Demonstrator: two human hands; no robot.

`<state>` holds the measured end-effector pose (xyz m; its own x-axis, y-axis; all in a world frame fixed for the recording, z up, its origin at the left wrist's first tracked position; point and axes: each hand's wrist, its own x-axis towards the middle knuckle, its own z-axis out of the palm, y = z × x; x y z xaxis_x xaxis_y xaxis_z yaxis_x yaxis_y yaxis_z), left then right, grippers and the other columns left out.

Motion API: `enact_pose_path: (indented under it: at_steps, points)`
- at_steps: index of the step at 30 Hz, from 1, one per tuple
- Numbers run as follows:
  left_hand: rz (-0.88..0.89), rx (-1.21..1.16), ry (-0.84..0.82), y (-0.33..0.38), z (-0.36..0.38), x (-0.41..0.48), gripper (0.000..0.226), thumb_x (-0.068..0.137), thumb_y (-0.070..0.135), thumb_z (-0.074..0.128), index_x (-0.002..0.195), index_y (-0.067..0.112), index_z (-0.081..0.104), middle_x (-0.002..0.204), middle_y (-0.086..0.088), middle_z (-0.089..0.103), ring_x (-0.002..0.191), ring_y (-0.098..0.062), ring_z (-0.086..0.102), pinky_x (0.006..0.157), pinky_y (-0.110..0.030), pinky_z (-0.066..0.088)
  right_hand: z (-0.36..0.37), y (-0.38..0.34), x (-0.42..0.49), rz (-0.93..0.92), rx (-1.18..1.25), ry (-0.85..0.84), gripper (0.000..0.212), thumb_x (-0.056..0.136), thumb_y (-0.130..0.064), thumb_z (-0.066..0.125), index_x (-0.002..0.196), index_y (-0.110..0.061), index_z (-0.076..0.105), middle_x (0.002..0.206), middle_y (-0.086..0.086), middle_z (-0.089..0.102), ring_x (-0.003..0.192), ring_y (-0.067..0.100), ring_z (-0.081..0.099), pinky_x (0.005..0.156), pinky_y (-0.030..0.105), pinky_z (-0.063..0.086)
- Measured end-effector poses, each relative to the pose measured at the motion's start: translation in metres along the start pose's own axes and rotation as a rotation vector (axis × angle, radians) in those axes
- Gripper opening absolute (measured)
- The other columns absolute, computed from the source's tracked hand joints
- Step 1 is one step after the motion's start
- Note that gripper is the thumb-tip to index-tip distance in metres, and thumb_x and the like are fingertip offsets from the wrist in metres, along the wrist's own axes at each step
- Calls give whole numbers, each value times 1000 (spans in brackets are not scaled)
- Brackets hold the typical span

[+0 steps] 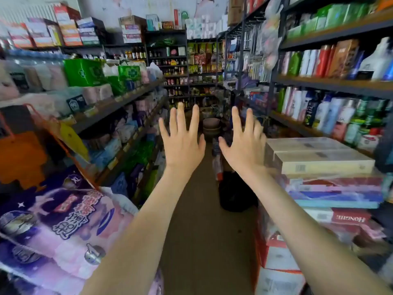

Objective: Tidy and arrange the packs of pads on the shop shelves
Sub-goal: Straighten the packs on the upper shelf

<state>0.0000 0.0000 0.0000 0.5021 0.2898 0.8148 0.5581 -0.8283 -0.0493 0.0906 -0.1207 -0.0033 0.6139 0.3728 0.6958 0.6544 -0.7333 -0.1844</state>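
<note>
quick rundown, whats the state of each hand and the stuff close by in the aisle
left hand: open, fingers spread, holding nothing
right hand: open, fingers spread, holding nothing
purple and pink pack: lying sealed at lower left, untouched
stack of flat boxes: piled at right, untouched
bowls: stacked on the floor

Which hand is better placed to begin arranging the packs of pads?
Probably the left hand: the packs of pads fill the left-side shelves. The right hand, equally open and empty, is beside stacked cartons.
</note>
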Motion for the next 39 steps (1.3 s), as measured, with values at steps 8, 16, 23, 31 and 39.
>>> enact_pose_path:
  at_steps: [8, 16, 23, 31, 39]
  points:
    - [-186, -114, -313, -29, 170, 67, 71, 96, 31, 45, 152, 22, 2, 157, -16, 10, 145, -31, 10, 116, -47, 12, 183, -18, 135, 14, 44, -263, 76, 96, -46, 45, 152, -26, -2, 158, 10, 11, 141, 32, 18, 105, 47, 34]
    - [-247, -33, -416, -77, 317, 149, 68, 96, 28, 45, 152, 21, 7, 156, -16, 14, 142, -31, 18, 116, -45, 18, 354, -43, 250, 14, 117, -367, 71, 96, -45, 46, 151, -23, 9, 154, 10, 21, 139, 30, 23, 103, 46, 37]
    - [-234, 72, -453, -128, 487, 228, 66, 95, 28, 47, 151, 19, 14, 154, -19, 19, 140, -33, 23, 114, -46, 22, 538, -44, 379, -48, 179, -460, 70, 95, -42, 47, 151, -22, 10, 152, 11, 23, 137, 30, 25, 102, 48, 36]
    - [-201, 87, -495, -166, 687, 380, 62, 94, 29, 48, 149, 19, 20, 152, -16, 24, 137, -31, 28, 112, -43, 27, 716, -34, 571, -66, 220, -479, 68, 96, -42, 46, 152, -22, 11, 151, 11, 25, 136, 31, 26, 102, 46, 35]
    - [-195, -97, -518, -224, 925, 512, 63, 94, 32, 50, 149, 19, 22, 151, -16, 25, 134, -33, 32, 105, -44, 36, 918, -44, 742, -135, 218, -462, 67, 97, -41, 45, 151, -21, 11, 153, 11, 22, 138, 31, 24, 102, 45, 35]
